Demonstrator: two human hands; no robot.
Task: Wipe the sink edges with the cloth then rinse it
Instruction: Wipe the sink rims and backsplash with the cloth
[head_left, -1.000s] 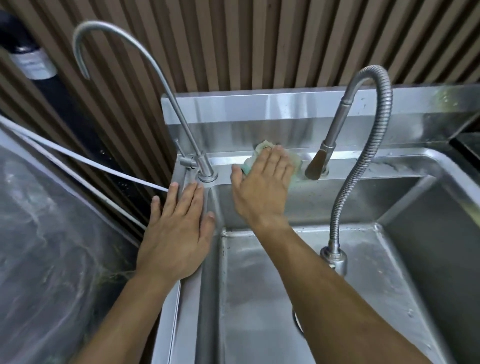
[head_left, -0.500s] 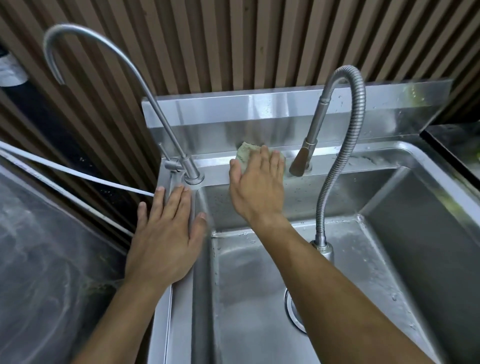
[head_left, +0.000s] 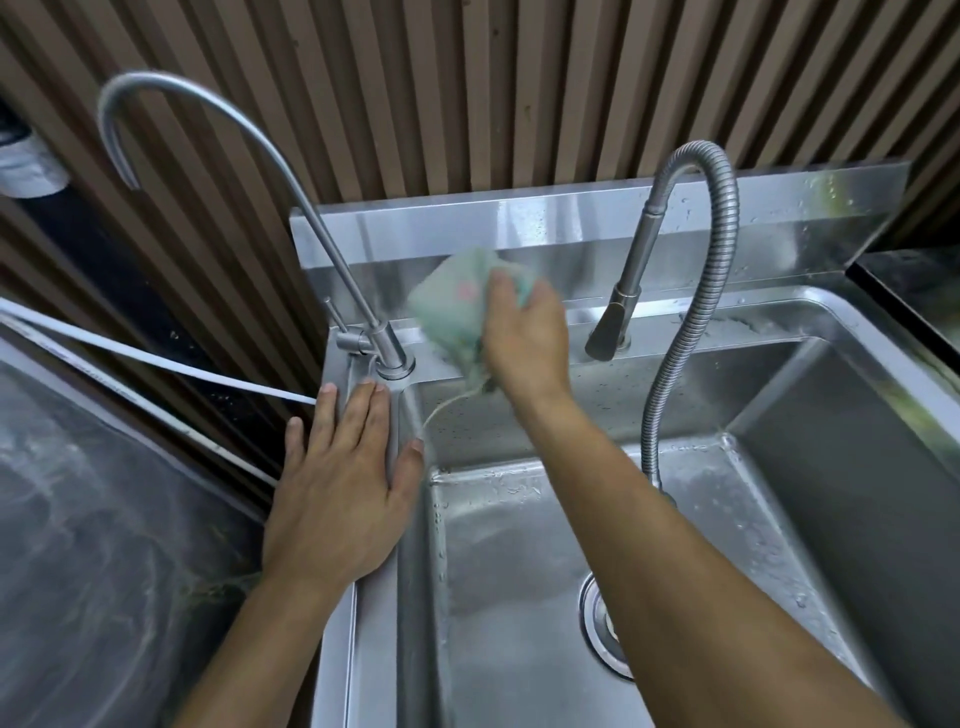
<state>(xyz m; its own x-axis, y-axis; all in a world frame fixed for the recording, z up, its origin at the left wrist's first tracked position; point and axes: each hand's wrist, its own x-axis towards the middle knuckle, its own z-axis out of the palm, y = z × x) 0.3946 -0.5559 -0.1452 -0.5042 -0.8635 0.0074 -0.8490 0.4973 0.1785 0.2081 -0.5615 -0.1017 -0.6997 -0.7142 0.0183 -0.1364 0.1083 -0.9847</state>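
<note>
Two hands at the steel sink (head_left: 883, 364), one bracing, one holding the cloth (head_left: 457, 306).

Left hand (head_left: 337, 499) lies flat on the sink's left rim, fingers (head_left: 363, 415) straight and slightly spread, their tips just short of the base of the thin gooseneck tap (head_left: 387, 343), the thumb hanging over the inner edge of the basin. Right hand (head_left: 524, 338) is raised at the far rim, between that tap and the flexible spray tap (head_left: 618, 306); its fingers curl over the pale green cloth and grip it. That cloth is blurred, bunched into a rough pad against the backsplash (head_left: 571, 228), its long axis running from far-right down to near-left, with a thin loose thread (head_left: 441, 408) trailing from its lower end toward the basin's left wall.
</note>
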